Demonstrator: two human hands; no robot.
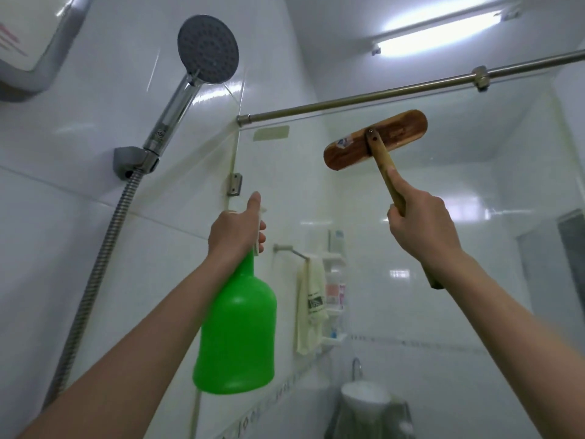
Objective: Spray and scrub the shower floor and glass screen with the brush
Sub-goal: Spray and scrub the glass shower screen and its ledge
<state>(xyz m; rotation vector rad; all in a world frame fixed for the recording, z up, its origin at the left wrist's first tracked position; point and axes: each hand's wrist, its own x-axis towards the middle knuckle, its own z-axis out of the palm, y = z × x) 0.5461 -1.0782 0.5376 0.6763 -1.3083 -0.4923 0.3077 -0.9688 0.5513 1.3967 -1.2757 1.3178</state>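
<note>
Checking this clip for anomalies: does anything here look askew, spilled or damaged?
Nothing much stands out. The left hand grips the green spray bottle; the right hand holds the wooden brush up at the glass screen. Only the sticker on the brush's back looks worn.

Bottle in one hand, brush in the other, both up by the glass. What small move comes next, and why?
Probably draw the brush down the glass screen in a scrubbing stroke. The right hand grips its handle, and its wooden head sits high, just under the rail, with most of the pane below it. The left hand holds the green spray bottle beside it.
</note>
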